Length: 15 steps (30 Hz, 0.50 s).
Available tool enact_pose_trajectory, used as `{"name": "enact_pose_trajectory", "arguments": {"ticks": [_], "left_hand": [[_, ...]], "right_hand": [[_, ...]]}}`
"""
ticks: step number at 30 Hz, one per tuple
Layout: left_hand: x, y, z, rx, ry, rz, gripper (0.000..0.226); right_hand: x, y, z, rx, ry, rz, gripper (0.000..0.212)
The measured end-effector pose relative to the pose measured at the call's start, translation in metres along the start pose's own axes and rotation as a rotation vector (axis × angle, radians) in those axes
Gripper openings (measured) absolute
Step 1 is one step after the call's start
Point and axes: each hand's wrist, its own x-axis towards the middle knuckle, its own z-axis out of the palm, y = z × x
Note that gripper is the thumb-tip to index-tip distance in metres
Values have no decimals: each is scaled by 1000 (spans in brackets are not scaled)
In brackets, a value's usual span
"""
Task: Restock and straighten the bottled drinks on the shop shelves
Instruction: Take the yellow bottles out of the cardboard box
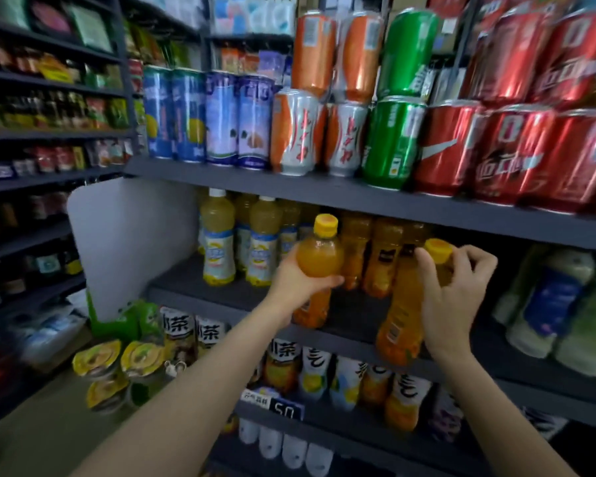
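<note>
Two orange juice bottles with yellow caps are in hand at the front of the middle shelf [262, 297]. The left bottle [319, 259] is gripped around its body by the left hand [298, 282], fingers curled under and behind it; it stands upright, its base at about the shelf's front lip, though whether it rests there cannot be told. The right bottle [401, 315] leans slightly, hanging in front of the shelf edge, and the right hand [453, 294] holds it near the neck, its fingers [475, 258] curled around the yellow cap [438, 248].

Behind them, a row of matching orange bottles [375, 256] already stands deep on the shelf, with bare shelf in front of it, so the job looks midway: the back is stocked, the front still to be filled, and these two seem headed for that gap. To the left, pale yellow drinks [221, 235] stand in neat rows beside a white divider panel [131, 242].

Above, cans [393, 139] in blue, orange, green and red are stacked. The tea bottles [289, 366] on the shelf below look filled, though blurred.
</note>
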Motion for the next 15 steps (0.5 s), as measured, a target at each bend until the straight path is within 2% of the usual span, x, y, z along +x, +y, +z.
{"name": "enact_pose_trajectory", "arguments": {"ticks": [5,10,13,15], "left_hand": [[29,-9,27,-13,42,-49,68],[44,-9,30,49,35,-74,77],[50,-9,25,104,5,-77,74],[54,-11,23,152,-30,-68,72]], "right_hand": [[23,27,13,-34,58,-49,24],[36,32,30,5,66,35,39],[19,39,28,13,-104,71,62],[-6,53,24,6,-269,185,81]]}}
